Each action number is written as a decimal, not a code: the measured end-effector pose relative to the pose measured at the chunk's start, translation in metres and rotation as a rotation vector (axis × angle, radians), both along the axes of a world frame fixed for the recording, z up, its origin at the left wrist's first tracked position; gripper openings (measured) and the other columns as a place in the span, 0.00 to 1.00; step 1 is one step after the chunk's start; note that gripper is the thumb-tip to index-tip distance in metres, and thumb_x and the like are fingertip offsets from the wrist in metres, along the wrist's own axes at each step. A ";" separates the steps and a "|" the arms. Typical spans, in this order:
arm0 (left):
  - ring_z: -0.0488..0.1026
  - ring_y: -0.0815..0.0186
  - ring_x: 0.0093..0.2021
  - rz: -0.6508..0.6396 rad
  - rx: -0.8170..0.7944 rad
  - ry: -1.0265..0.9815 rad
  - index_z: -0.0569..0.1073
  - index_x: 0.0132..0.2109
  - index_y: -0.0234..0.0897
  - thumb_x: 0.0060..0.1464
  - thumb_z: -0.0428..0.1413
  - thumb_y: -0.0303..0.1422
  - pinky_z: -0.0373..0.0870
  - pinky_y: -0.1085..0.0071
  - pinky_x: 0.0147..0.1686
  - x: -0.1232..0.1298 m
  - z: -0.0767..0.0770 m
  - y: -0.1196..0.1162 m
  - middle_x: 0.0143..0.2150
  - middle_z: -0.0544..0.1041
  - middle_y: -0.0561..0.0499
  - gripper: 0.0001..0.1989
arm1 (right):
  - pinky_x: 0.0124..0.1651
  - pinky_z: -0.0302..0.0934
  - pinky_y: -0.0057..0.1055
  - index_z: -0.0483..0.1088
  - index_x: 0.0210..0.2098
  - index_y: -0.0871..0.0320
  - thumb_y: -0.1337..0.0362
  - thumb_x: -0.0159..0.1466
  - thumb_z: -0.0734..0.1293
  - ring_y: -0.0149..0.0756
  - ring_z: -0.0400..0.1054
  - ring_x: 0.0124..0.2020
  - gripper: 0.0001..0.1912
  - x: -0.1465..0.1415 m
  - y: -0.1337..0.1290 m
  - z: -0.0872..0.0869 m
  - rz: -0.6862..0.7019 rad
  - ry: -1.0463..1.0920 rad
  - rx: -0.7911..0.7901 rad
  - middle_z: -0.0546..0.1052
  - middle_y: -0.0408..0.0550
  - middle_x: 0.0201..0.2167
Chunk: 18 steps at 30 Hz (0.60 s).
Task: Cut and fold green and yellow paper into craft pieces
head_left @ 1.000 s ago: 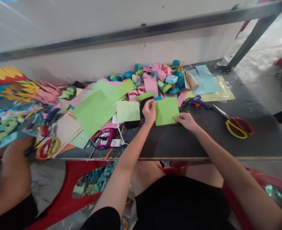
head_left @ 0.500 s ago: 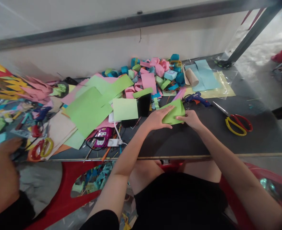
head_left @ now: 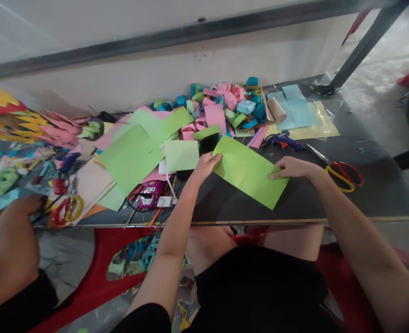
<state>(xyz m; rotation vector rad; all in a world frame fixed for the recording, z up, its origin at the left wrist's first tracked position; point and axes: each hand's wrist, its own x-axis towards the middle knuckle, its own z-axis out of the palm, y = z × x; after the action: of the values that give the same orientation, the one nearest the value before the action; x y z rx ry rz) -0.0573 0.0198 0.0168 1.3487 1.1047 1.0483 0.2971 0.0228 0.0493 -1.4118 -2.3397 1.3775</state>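
A bright green sheet of paper point(head_left: 248, 172) is spread flat between my two hands, slanting down to the right above the dark table, with a faint crease across its middle. My left hand point(head_left: 207, 166) pinches its left edge, thumb on top. At the opposite end, my right hand point(head_left: 291, 167) grips the upper right edge, its fingers lying over the paper. Just left of my left hand is a pale green rectangle of paper point(head_left: 182, 156). Scissors with red and yellow handles point(head_left: 343, 175) lie open to the right of my right hand, and a blue glue gun point(head_left: 284, 140) rests behind it.
Curled paper pieces point(head_left: 225, 106) are heaped at the back by a cardboard tube point(head_left: 276, 111) and blue sheets point(head_left: 296, 108). Large green sheets point(head_left: 131, 157) lie left, near a purple power strip point(head_left: 151, 194) with cables. Another person's arm point(head_left: 15, 245) reaches in at far left.
The green paper, folded over in my hands before, is now opened out flat. My hands have moved apart, the right one rightward. The other person's hand has shifted at the left.
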 end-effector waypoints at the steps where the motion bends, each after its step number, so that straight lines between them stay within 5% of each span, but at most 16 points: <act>1: 0.82 0.53 0.39 -0.010 -0.032 -0.031 0.80 0.43 0.35 0.48 0.64 0.60 0.80 0.59 0.41 0.000 0.000 -0.005 0.37 0.84 0.42 0.31 | 0.20 0.48 0.29 0.74 0.16 0.57 0.40 0.50 0.77 0.27 0.59 0.16 0.26 0.001 0.003 0.003 0.047 -0.033 0.035 0.68 0.41 0.14; 4: 0.83 0.53 0.42 0.002 -0.075 -0.090 0.80 0.44 0.35 0.47 0.65 0.59 0.80 0.57 0.45 0.007 -0.001 -0.019 0.40 0.85 0.42 0.31 | 0.25 0.55 0.31 0.79 0.24 0.55 0.47 0.42 0.83 0.35 0.66 0.22 0.20 -0.011 0.011 0.010 0.012 0.015 0.192 0.76 0.45 0.21; 6: 0.83 0.53 0.44 0.007 -0.084 -0.095 0.79 0.45 0.36 0.47 0.65 0.60 0.80 0.56 0.48 0.011 -0.005 -0.025 0.42 0.85 0.41 0.32 | 0.29 0.59 0.32 0.81 0.33 0.54 0.49 0.39 0.84 0.39 0.70 0.27 0.25 -0.024 0.013 0.012 -0.095 0.110 0.279 0.80 0.48 0.28; 9: 0.82 0.50 0.49 0.070 -0.036 -0.029 0.75 0.53 0.36 0.49 0.62 0.62 0.79 0.53 0.50 0.010 -0.009 -0.027 0.49 0.83 0.37 0.37 | 0.29 0.57 0.32 0.81 0.34 0.56 0.42 0.51 0.77 0.35 0.67 0.25 0.24 -0.042 0.013 0.011 -0.213 0.226 0.257 0.78 0.46 0.26; 14: 0.63 0.46 0.71 0.328 0.517 0.427 0.64 0.66 0.39 0.52 0.64 0.55 0.63 0.48 0.68 0.014 0.010 -0.029 0.70 0.67 0.33 0.42 | 0.26 0.48 0.32 0.80 0.27 0.57 0.42 0.54 0.75 0.28 0.57 0.20 0.22 -0.054 0.021 0.005 -0.169 0.222 0.320 0.70 0.41 0.17; 16: 0.62 0.49 0.72 0.233 0.659 0.513 0.67 0.65 0.41 0.56 0.63 0.51 0.58 0.51 0.71 0.029 0.024 -0.029 0.70 0.67 0.37 0.35 | 0.28 0.51 0.31 0.80 0.27 0.56 0.45 0.54 0.76 0.30 0.60 0.22 0.19 -0.058 0.025 0.004 -0.095 0.213 0.334 0.73 0.42 0.19; 18: 0.69 0.52 0.67 0.086 0.641 0.505 0.71 0.62 0.43 0.58 0.62 0.49 0.64 0.54 0.68 0.048 0.033 -0.024 0.65 0.74 0.41 0.29 | 0.31 0.54 0.31 0.80 0.27 0.56 0.47 0.54 0.76 0.32 0.65 0.25 0.18 -0.061 0.026 0.005 -0.028 0.231 0.318 0.76 0.42 0.22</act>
<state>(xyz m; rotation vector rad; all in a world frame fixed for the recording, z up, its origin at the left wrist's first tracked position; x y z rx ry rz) -0.0097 -0.0045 0.0502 2.1801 1.2461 1.2167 0.2365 0.0491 0.0538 -1.1274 -2.2539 1.0375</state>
